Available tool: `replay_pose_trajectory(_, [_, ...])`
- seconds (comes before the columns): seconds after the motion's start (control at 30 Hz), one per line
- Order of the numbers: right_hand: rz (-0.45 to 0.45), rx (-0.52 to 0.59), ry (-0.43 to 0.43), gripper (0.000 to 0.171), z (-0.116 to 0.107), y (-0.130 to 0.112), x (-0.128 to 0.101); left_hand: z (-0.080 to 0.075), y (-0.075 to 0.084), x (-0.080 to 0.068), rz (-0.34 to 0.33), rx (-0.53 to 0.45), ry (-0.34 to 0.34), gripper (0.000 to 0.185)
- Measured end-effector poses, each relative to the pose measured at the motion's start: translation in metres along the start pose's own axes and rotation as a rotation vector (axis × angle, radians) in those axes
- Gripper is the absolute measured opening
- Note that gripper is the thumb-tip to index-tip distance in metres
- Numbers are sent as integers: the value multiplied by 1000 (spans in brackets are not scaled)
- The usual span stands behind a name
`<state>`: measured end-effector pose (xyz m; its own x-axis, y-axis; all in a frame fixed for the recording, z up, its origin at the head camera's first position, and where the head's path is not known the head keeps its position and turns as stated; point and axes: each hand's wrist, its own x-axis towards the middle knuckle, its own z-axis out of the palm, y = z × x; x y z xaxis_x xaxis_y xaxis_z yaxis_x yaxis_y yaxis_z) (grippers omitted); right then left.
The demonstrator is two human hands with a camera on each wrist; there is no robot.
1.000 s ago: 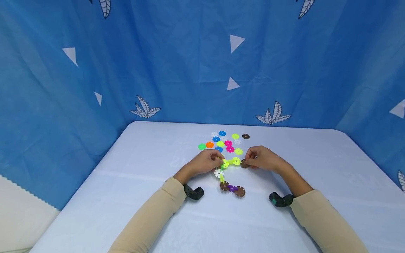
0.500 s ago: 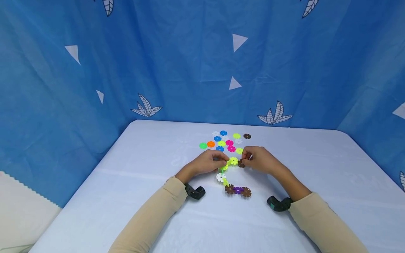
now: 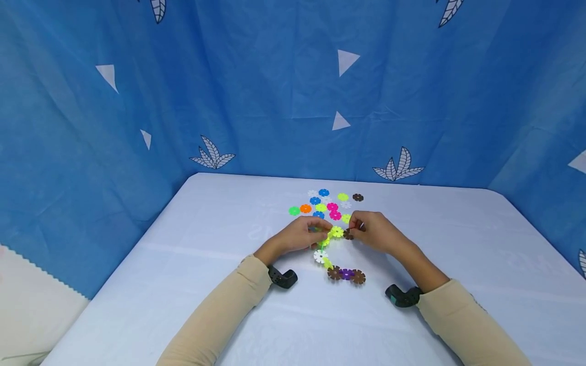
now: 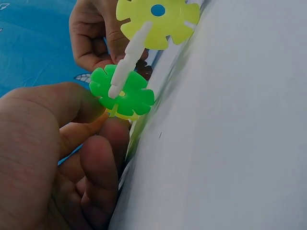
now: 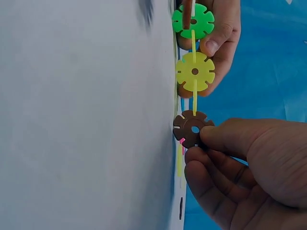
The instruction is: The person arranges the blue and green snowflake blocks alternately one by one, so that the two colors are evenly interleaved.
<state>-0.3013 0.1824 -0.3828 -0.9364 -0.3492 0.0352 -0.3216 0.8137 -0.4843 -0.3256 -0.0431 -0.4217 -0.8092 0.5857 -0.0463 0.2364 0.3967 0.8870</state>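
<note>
A chain of slotted flower-shaped plastic discs curves like a C between the hands in the head view. My left hand [image 3: 298, 235] pinches it near a green disc [image 4: 127, 93] and yellow discs. With thumb and fingers my right hand [image 3: 374, 230] pinches a brown disc [image 5: 188, 125]. In the right wrist view, the brown disc's edge meets an edge-on yellow disc [image 5: 194, 98], beside a flat yellow disc [image 5: 204, 76]. The chain's lower part has a white disc [image 3: 320, 256], a brown disc [image 3: 334, 273], a purple disc [image 3: 346, 274] and a brown end disc [image 3: 358, 277].
Loose discs lie beyond the hands on the white-covered table [image 3: 220, 218], among them an orange disc [image 3: 305, 208], a green disc [image 3: 294, 210], a pink disc [image 3: 335, 215] and a dark brown disc [image 3: 358, 197]. A blue curtain [image 3: 284, 101] hangs behind the table.
My right hand has moved left, bringing its brown disc from a small gap up to the chain's yellow end. The chain's lower part has swung to the right. The left hand keeps its pinch.
</note>
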Motion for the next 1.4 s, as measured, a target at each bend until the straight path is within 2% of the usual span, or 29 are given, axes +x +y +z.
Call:
replay_pose_trajectory(0.23, [-26,12,3,8,0,0,-2,0,1,0,22,21,-10,27])
replay_pose_trajectory(0.53, [-26,-13,-30,5,3,-2,1,-2,0,-3,12,43,-5,27])
replay_pose_trajectory(0.77, [-13,-29,-25,5,4,-6,0,-1,0,-3,24,-15,-46,30])
replay_pose_trajectory(1.2, [-18,-133,-4,3,5,-15,-1,-1,2,0,9,-27,-103,26])
replay_pose_trajectory(1.4, [-22,-141,11,3,6,-15,-1,-1,1,0,11,-33,-112,27])
